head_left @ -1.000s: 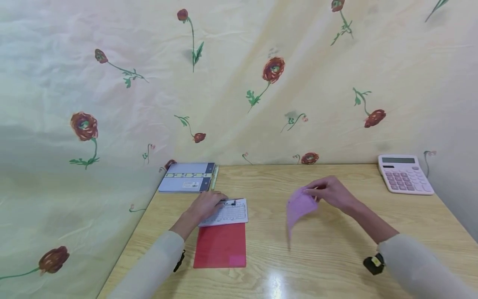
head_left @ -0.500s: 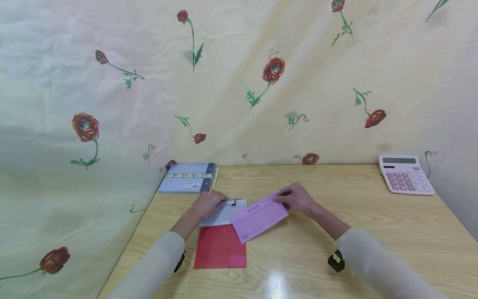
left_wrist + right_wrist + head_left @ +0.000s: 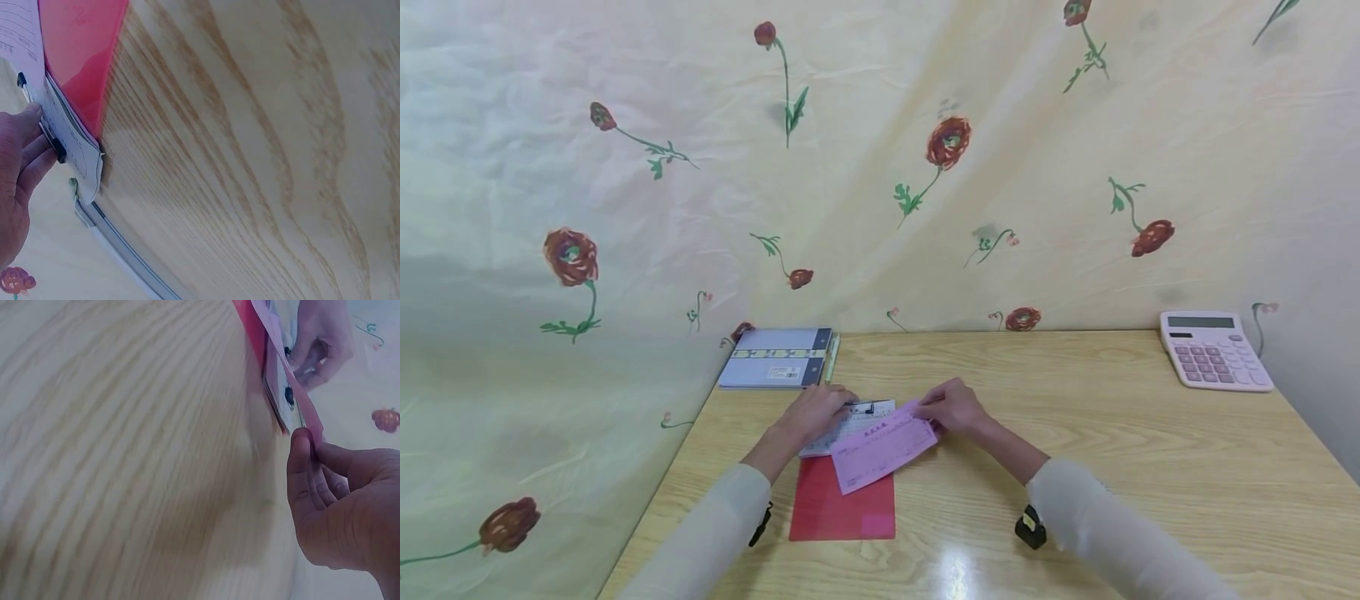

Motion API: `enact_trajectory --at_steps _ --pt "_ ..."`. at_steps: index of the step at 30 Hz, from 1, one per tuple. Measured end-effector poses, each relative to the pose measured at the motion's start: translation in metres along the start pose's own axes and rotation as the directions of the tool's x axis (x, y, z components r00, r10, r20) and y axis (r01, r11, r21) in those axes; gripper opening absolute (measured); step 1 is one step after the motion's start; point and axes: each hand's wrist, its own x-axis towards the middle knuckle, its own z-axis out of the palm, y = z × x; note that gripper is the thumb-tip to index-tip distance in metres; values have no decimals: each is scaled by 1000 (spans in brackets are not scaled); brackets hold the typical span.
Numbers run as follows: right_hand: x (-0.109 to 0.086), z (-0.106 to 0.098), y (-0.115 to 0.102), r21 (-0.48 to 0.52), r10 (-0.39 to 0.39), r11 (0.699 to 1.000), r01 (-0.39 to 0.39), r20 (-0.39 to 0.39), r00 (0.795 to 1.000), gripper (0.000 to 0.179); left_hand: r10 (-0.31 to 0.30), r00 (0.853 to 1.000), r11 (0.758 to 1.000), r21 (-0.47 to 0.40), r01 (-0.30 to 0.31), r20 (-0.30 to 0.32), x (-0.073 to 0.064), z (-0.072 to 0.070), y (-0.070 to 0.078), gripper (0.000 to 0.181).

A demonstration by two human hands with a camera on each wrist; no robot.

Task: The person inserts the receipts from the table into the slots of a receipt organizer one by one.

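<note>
My left hand (image 3: 815, 412) pinches a thin metal clip with black ends (image 3: 59, 149) at the top edge of a stack of white printed forms (image 3: 84, 159). Under the forms lies a flat red board (image 3: 835, 508), its lower part showing with a small pink patch in the corner. My right hand (image 3: 955, 406) pinches a pink printed slip (image 3: 880, 454) by its right end, between thumb and fingers. The slip is tilted and reaches over the forms and part of the red board. Seen from the right wrist, the slip (image 3: 300, 394) is nearly edge-on, below the clip.
Behind my left hand lies a blue-grey notebook (image 3: 775, 358) with a patterned band, a pale green pen (image 3: 832, 358) alongside. A pink-and-white calculator (image 3: 1216, 350) lies at the far right of the wooden table (image 3: 1075, 467). Flowered cloth (image 3: 865, 167) hangs behind.
My right hand has brought the pink slip leftward from the table's middle to over the forms and red board. The slip, bent and hanging earlier, is now flatter. My left hand stays put.
</note>
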Motion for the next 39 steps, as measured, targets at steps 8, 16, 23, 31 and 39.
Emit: enact_trajectory --at_steps 8,16,23,31,39 --pt "3 22 -6 14 19 1000 -20 5 1000 13 44 999 998 40 -44 -7 1 0 -2 28" --pt "8 40 -10 61 -5 998 3 19 1000 8 69 998 997 44 -68 -11 1 0 -3 28" --pt "13 52 -15 50 -13 999 13 11 1000 12 62 998 998 17 -62 -7 2 0 -4 28" --pt "15 59 -17 42 -3 999 2 8 1000 13 56 998 998 -1 -56 -6 3 1 -6 28" --pt "16 62 -16 -21 -3 1000 2 -9 1000 13 59 998 998 17 -58 -11 2 3 -6 27"
